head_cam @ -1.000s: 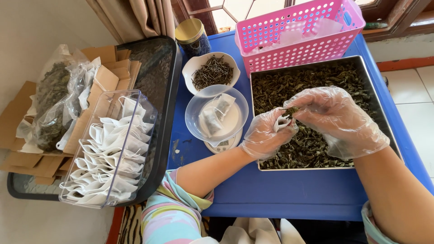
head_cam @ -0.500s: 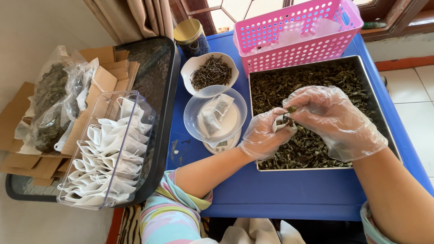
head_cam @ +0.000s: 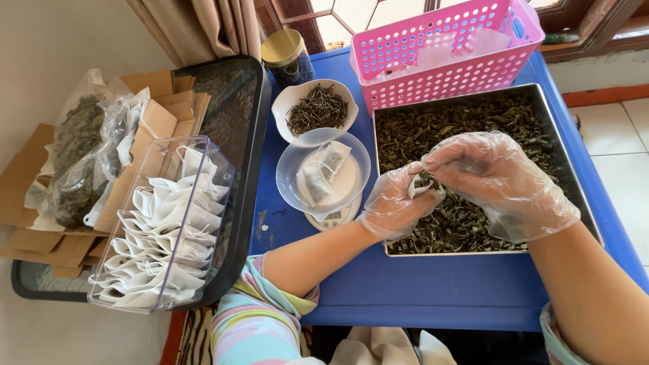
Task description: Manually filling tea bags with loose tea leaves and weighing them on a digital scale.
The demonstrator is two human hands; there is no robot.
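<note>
Left hand [head_cam: 395,206] pinching a small white tea bag [head_cam: 417,189] open over the tray [head_cam: 587,203]; right hand [head_cam: 497,179] closed above it, probably on a pinch of leaves. Best kept low over the tray, catching spills.

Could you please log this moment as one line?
left gloved hand: holds small white tea bag | right gloved hand: filling it | below: metal tray of dried leaves

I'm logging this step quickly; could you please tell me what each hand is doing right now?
Left hand: closed on a small white tea bag.
Right hand: fingers pinched at the bag's mouth, over the tray of dried leaves.
</note>
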